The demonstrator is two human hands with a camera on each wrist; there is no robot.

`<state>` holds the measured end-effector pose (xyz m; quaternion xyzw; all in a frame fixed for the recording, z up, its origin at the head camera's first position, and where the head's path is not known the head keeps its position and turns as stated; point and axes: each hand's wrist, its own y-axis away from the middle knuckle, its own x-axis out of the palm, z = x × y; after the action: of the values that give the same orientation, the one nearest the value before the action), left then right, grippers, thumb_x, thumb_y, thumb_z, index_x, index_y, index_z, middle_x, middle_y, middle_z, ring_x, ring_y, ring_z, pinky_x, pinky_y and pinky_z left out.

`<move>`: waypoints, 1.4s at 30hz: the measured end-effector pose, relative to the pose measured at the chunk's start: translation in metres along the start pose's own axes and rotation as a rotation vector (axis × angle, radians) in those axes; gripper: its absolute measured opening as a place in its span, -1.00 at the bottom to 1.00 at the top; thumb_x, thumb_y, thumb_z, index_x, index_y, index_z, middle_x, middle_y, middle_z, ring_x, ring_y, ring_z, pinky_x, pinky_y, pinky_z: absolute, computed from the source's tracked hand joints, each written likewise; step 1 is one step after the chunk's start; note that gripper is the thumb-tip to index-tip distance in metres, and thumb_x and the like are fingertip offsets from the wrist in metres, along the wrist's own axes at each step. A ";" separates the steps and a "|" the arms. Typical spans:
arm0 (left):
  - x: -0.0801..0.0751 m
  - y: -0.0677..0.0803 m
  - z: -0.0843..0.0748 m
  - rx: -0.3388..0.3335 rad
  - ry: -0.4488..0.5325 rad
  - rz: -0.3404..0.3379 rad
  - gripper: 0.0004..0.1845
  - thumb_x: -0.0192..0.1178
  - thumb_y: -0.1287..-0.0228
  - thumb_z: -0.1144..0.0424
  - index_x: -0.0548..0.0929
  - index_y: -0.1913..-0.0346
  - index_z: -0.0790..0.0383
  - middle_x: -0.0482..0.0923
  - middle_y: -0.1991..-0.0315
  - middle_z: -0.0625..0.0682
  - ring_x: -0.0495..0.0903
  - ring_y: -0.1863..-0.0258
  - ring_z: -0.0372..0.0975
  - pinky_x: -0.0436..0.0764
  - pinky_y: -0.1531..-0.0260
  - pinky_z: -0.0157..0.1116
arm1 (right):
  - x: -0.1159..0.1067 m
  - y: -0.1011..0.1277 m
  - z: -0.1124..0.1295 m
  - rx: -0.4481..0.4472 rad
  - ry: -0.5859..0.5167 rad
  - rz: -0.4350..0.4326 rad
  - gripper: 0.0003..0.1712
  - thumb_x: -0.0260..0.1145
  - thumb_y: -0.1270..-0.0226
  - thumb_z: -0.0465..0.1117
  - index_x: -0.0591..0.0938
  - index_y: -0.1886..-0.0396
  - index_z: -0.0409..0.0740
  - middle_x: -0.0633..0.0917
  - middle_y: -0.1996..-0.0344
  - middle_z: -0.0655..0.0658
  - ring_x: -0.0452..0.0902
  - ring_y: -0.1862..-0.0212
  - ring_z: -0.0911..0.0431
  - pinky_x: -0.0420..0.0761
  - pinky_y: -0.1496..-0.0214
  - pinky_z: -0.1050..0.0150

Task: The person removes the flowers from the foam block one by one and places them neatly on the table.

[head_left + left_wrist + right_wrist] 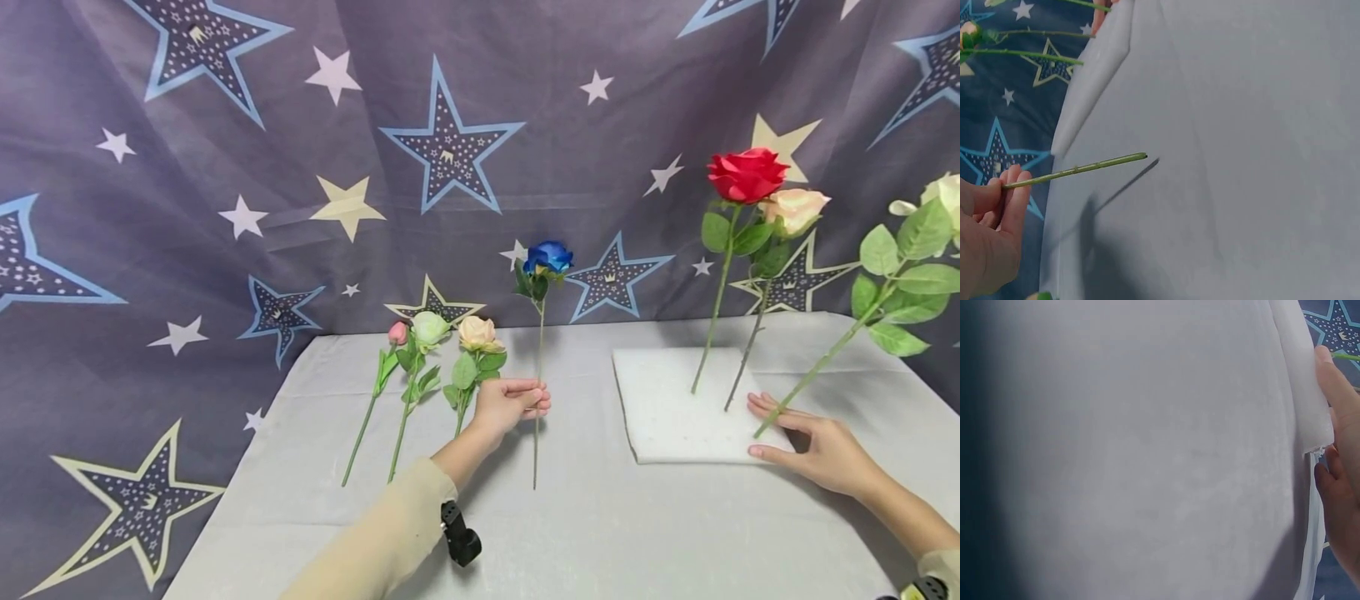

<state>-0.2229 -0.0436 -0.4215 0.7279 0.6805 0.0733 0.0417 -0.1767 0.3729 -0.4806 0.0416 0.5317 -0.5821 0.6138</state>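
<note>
My left hand (510,406) pinches the stem of a blue rose (548,257) between thumb and fingers. The rose stands nearly upright; in the left wrist view the bare stem end (1138,156) sticks out past the hand, its shadow apart from it on the cloth. My right hand (821,450) holds the right front corner of a white foam block (675,425), thumb at the front edge and fingers over the side. Stuck in the foam are a red rose (747,175), a peach rose (797,208) and a leaning whitish rose (947,200).
Left of my left hand lie a pink tulip (397,333), a pale green rose (430,328) and another peach rose (480,333), stems toward me. A grey cloth covers the table (585,525). Behind it hangs a star-patterned curtain (555,167).
</note>
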 end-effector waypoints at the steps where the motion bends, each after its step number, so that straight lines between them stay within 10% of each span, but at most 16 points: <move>1: -0.003 0.000 0.001 -0.006 -0.008 0.001 -0.72 0.19 -0.21 0.57 0.59 0.02 0.62 0.65 0.13 0.45 0.72 0.44 -0.27 0.76 0.23 -0.27 | 0.000 0.000 0.000 0.001 0.002 0.001 -0.20 0.62 0.31 -0.32 0.63 -0.13 -0.13 0.35 -0.25 0.55 0.13 -0.29 0.74 0.04 -0.29 0.87; 24: -0.042 0.005 0.012 -0.310 -0.098 -0.060 -0.77 0.16 -0.25 0.53 0.61 0.05 0.59 0.74 0.42 0.16 0.71 0.52 -0.27 0.76 0.27 -0.32 | -0.001 0.001 0.003 0.032 -0.004 0.012 -0.21 0.61 0.26 -0.32 0.61 -0.14 -0.18 0.33 -0.24 0.57 0.11 -0.29 0.75 0.04 -0.27 0.89; 42: -0.047 0.015 0.009 -0.163 -0.403 -0.099 -0.84 0.26 -0.22 0.40 0.71 0.19 0.44 0.74 0.29 0.28 0.74 0.47 -0.24 0.76 0.35 -0.34 | -0.001 -0.001 0.002 0.062 0.002 0.029 -0.25 0.61 0.24 -0.28 0.62 -0.11 -0.26 0.31 -0.21 0.63 0.09 -0.26 0.79 0.03 -0.23 0.93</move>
<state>-0.2098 -0.0915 -0.4300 0.6879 0.6851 -0.0208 0.2389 -0.1758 0.3717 -0.4784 0.0690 0.5135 -0.5892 0.6200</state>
